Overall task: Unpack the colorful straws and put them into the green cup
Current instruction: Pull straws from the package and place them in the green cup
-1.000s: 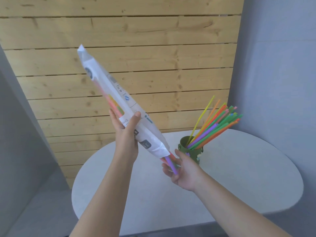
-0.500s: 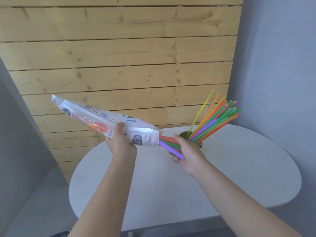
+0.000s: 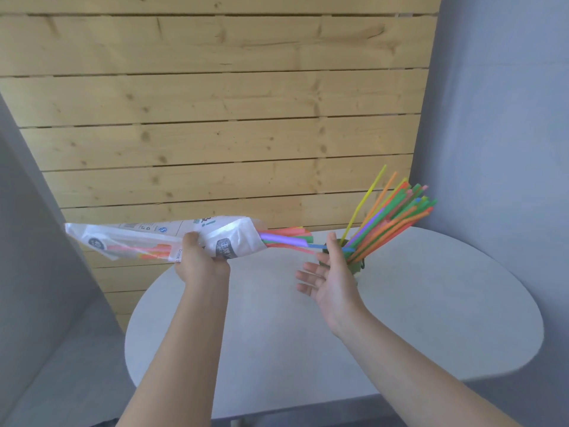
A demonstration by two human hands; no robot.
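Holding a plastic bag [image 3: 172,238] nearly level above the counter [image 3: 431,303], left hand [image 3: 201,261] has its fingers closed round the middle. Loose straws [image 3: 286,238] stick out of the bag's open end toward the green cup [image 3: 354,268]. Right hand [image 3: 331,280]: palm up, fingers spread wide, empty, just before the cup. Cup stands near the counter's far edge, straw bunch [image 3: 391,217] fanning rightward. Bare counter lies nearer and right.

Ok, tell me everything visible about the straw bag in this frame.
The bag is a long, thin plastic packet, white with printed labels and a clear panel showing pink and orange straws inside. It lies nearly level above the table edge, open end toward the cup. The left hand grips its middle from below. Purple, green, orange and blue straws stick out of the mouth.
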